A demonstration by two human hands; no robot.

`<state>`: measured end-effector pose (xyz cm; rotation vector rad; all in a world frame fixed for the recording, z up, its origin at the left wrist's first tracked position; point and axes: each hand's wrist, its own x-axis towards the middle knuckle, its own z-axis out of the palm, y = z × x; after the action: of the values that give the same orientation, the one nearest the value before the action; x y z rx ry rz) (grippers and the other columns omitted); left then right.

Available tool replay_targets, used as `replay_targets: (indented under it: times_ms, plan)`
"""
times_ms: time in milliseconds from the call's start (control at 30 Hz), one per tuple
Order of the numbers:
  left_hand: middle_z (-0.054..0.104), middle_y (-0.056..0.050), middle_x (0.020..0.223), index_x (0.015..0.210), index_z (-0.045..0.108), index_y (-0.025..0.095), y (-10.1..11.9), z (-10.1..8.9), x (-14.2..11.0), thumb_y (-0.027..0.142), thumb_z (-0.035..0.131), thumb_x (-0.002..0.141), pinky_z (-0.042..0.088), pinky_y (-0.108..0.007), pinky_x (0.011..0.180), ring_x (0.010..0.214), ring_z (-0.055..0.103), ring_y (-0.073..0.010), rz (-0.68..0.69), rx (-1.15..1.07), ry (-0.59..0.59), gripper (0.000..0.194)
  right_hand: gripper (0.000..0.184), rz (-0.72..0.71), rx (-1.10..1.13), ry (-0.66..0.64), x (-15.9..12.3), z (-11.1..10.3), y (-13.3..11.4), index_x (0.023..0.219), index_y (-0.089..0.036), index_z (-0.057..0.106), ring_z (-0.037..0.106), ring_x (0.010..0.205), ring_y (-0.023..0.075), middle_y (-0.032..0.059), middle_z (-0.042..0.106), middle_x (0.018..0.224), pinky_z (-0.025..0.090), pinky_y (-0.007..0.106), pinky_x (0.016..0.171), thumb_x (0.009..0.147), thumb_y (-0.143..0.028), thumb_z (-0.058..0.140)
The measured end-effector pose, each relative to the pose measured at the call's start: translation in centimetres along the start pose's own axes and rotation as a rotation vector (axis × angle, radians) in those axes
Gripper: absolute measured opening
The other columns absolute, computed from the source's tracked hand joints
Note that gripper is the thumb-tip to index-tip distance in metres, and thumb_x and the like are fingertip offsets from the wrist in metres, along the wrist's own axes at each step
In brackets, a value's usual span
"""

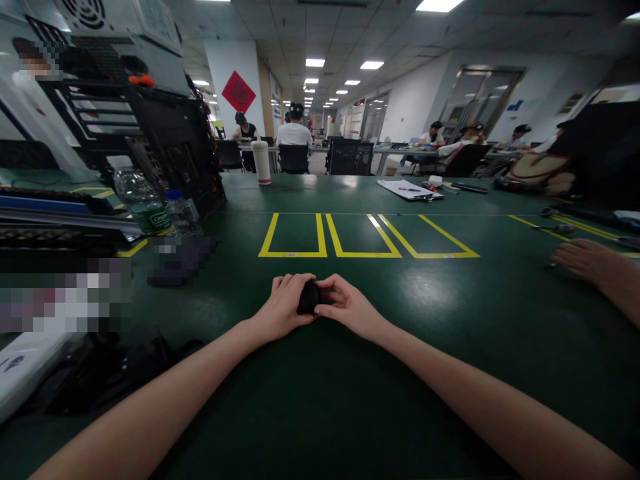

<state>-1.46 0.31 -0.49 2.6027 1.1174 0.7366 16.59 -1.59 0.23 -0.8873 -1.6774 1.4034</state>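
A small black object with a blocky shape is held between my two hands, just above or on the green tabletop; its exact kind does not show. My left hand wraps round it from the left, the thumb low and the fingers over the top. From the right, my right hand pinches its edge with thumb and fingertips. Beyond the hands, yellow tape outlines mark three open-sided boxes on the table.
Plastic bottles, a black computer case and black cables stand at the left. A white tumbler and a clipboard lie farther back. Another person's hand rests at the right. Several people sit in the background.
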Motion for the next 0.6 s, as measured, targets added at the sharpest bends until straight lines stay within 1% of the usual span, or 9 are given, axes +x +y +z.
replay_targets:
  times_ms: [200, 367, 467, 533, 600]
  plan:
    - [0.048, -0.005, 0.105, 0.116, 0.032, 0.021, 0.11, 0.03, 0.04, 0.031, 0.063, 0.069, 0.031, -0.037, 0.083, 0.094, 0.045, -0.0223, 0.014, -0.009, 0.013, 0.057, 0.020, 0.012, 0.007, 0.035, 0.11, 0.16, 0.05, 0.094, -0.021, 0.047, 0.057, 0.089, 0.0159, 0.0012, 0.052, 0.097, 0.050, 0.035, 0.078, 0.076, -0.025, 0.054]
    - [0.048, -0.005, 0.104, 0.115, 0.033, 0.021, 0.08, 0.26, 0.07, 0.029, 0.065, 0.066, 0.031, -0.038, 0.083, 0.094, 0.044, -0.0234, 0.004, -0.001, 0.032, 0.058, 0.028, 0.033, -0.030, 0.065, 0.53, -0.04, 0.50, 0.099, -0.020, 0.046, 0.056, 0.089, 0.0165, 0.0028, 0.052, 0.098, 0.049, 0.033, 0.075, 0.074, -0.025, 0.057]
    - [0.048, -0.005, 0.104, 0.115, 0.033, 0.021, -0.09, 0.39, 0.04, 0.028, 0.065, 0.067, 0.030, -0.038, 0.084, 0.094, 0.045, -0.0230, 0.007, -0.009, 0.029, 0.058, 0.027, 0.059, -0.039, 0.023, 0.55, -0.25, 0.63, 0.099, -0.019, 0.047, 0.056, 0.090, 0.0173, 0.0036, 0.053, 0.099, 0.049, 0.036, 0.077, 0.074, -0.026, 0.056]
    - [0.048, -0.005, 0.105, 0.116, 0.033, 0.022, -0.17, 0.38, 0.02, 0.028, 0.064, 0.067, 0.030, -0.038, 0.084, 0.094, 0.045, -0.0228, 0.012, -0.009, 0.026, 0.058, 0.027, 0.037, -0.021, -0.013, 0.42, -0.33, 0.58, 0.098, -0.019, 0.048, 0.055, 0.093, 0.0174, 0.0029, 0.053, 0.100, 0.047, 0.037, 0.081, 0.073, -0.024, 0.058]
    - [0.048, -0.005, 0.106, 0.116, 0.033, 0.022, -0.19, 0.29, 0.02, 0.027, 0.064, 0.067, 0.031, -0.037, 0.084, 0.094, 0.045, -0.0229, 0.013, -0.007, 0.024, 0.058, 0.031, 0.003, -0.003, -0.029, 0.23, -0.32, 0.47, 0.099, -0.021, 0.047, 0.054, 0.096, 0.0171, 0.0021, 0.052, 0.103, 0.046, 0.036, 0.084, 0.071, -0.020, 0.060]
